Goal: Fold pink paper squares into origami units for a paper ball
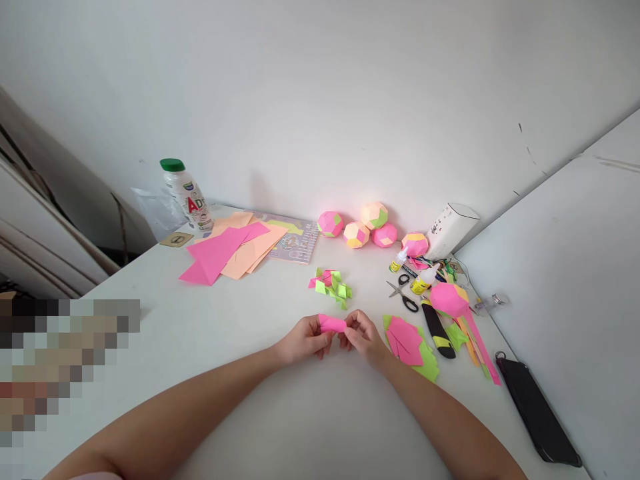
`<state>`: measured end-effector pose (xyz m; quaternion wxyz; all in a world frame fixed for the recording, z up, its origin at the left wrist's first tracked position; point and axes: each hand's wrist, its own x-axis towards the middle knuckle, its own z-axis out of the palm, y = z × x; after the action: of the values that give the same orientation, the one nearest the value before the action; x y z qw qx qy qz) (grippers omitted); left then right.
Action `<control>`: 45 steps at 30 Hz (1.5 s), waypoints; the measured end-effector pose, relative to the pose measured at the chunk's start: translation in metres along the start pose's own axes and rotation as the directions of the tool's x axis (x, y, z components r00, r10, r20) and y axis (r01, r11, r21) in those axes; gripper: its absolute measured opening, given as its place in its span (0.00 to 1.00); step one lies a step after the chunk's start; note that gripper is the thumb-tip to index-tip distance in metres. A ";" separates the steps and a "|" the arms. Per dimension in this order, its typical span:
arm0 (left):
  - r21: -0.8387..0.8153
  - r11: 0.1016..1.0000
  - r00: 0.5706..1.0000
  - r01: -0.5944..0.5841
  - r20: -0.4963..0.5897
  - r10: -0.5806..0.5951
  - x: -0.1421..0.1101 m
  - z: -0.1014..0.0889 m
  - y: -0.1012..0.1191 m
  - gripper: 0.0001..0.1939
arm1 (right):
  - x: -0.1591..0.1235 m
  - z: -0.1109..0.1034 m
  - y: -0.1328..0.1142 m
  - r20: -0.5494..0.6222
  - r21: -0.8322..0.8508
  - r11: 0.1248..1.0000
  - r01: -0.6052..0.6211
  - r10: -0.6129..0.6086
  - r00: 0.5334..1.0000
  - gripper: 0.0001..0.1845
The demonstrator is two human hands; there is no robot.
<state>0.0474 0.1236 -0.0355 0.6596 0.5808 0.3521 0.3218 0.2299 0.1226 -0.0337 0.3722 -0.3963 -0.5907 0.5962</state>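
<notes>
Pink paper piece (332, 324), partly folded as it seems, is in the lower middle of the frame, pinched by the left hand (306, 339) and the right hand (363, 335). Above, 5 paper balls (356, 235) look complete; flat pieces (405, 341) at lower right are not yet folded.

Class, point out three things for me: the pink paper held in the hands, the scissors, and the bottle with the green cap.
Pink paper (332, 324): head view, middle of its upper face.
Scissors (399, 289): head view, near the pivot.
Bottle (188, 197): head view, its printed body.
</notes>
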 end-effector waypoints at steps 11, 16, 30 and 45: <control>-0.009 1.000 1.000 -0.005 0.017 0.005 -0.002 0.001 0.004 0.12 | 0.001 -0.001 0.001 0.019 -0.023 1.000 0.015 -0.015 1.000 0.11; -0.076 0.997 0.999 0.027 -0.016 -0.028 -0.001 -0.003 -0.001 0.11 | 0.002 -0.002 0.003 -0.017 0.028 0.999 0.041 -0.041 0.999 0.09; -0.232 0.969 0.988 -0.090 -0.144 0.058 0.005 0.002 0.002 0.18 | 0.001 0.003 0.005 -0.055 -0.122 0.992 0.037 -0.044 0.998 0.10; -0.097 0.993 0.996 -0.068 -0.056 0.062 0.002 -0.003 -0.002 0.19 | 0.000 0.004 0.006 -0.018 -0.365 0.876 0.315 -0.345 0.938 0.23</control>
<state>0.0465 0.1269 -0.0381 0.6671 0.5501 0.3339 0.3753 0.2260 0.1211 -0.0399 0.4143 -0.3746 -0.7320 0.3902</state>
